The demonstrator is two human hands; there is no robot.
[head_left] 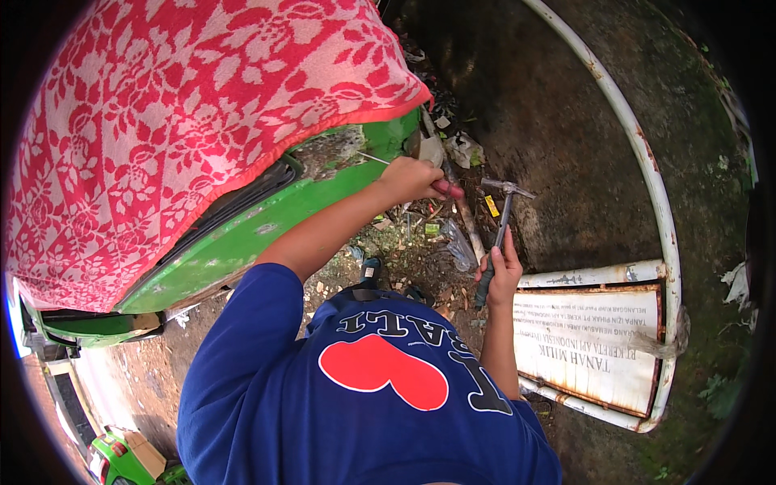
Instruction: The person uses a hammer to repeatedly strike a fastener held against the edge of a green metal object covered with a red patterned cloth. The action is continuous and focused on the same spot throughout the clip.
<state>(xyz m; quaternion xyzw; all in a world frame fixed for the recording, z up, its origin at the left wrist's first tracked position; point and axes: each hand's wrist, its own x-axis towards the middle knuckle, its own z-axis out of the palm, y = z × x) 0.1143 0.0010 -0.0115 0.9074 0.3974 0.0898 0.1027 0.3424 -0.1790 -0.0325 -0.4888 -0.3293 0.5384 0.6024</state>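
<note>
Left hand [411, 179] wrapped round a red-handled tool [449, 190], shaft pointing at the green car body's [361, 175] worn corner; right hand [503, 272] grips a hammer [504, 220]!

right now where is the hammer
In the head view, the hammer is right of centre, gripped in the right hand, its head pointing away from the person, with the rusty-edged white sign to the lower right.

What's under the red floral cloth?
Along the edge of the cloth, a green vehicle panel, dark trim and a mottled grey patch show. Whatever lies deeper underneath is covered.
</note>
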